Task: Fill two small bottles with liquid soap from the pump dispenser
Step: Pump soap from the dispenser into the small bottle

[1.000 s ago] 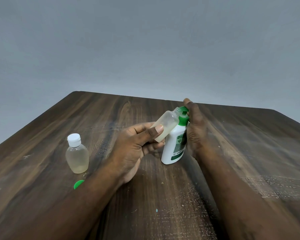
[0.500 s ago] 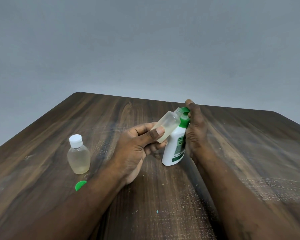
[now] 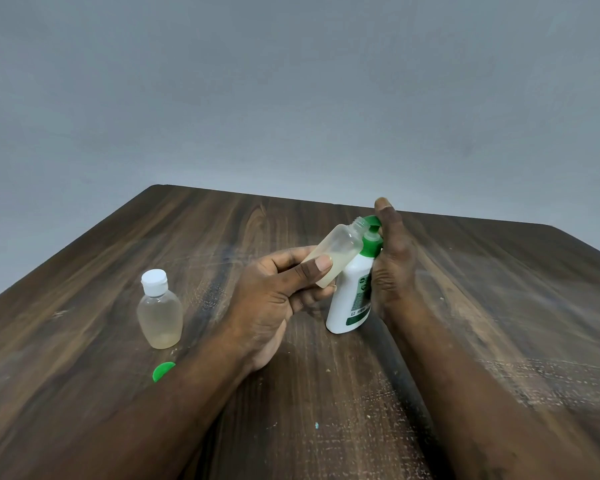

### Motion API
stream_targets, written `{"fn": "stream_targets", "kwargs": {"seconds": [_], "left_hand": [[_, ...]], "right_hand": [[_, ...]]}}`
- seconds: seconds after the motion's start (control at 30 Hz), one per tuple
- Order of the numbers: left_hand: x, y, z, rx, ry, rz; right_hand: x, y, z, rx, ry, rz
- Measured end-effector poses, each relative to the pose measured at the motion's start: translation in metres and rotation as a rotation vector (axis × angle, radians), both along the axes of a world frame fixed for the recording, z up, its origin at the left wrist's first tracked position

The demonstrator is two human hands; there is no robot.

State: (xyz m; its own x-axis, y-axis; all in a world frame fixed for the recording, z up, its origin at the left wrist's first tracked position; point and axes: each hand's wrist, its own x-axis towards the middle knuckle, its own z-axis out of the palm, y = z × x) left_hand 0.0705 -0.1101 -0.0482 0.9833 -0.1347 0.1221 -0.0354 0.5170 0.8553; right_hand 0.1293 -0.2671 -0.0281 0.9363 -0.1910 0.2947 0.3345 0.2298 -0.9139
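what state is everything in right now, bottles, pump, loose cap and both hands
open bottle: uncapped, tilted, partly filled with pale liquid, mouth at the pump spout
capped bottle: upright on the table, white cap on, pale liquid inside
pump dispenser: upright on the table
green cap: loose on the table, partly hidden by the left forearm
left hand: grips the open bottle
right hand: holds the pump dispenser, one digit over its green head

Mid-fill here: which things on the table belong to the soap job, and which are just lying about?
Job: pump dispenser, held by the right hand; open small bottle, in the left hand; capped small bottle; green cap, likely the open bottle's.
Lying about: turquoise fleck on the table.
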Motion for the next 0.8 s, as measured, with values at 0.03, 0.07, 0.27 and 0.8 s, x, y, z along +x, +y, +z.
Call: {"fn": "stream_targets", "kwargs": {"seconds": [0.03,0.07,0.27,0.8], "left_hand": [[0.0004,0.0003,-0.0001,-0.006,-0.001,-0.002],[0.0007,0.0008,-0.0001,-0.008,-0.003,-0.003],[0.0019,0.0011,-0.0014,0.014,-0.018,0.000],[-0.0009,0.0000,0.0001,0.002,0.009,-0.005]], "right_hand": [[0.0005,0.0003,-0.0001,-0.001,0.000,-0.009],[0.0010,0.0006,-0.0007,0.000,-0.002,-0.016],[0.0028,0.0016,-0.0024,0.025,0.006,-0.027],[0.0021,0.0015,-0.0044,0.009,0.010,-0.056]]}}
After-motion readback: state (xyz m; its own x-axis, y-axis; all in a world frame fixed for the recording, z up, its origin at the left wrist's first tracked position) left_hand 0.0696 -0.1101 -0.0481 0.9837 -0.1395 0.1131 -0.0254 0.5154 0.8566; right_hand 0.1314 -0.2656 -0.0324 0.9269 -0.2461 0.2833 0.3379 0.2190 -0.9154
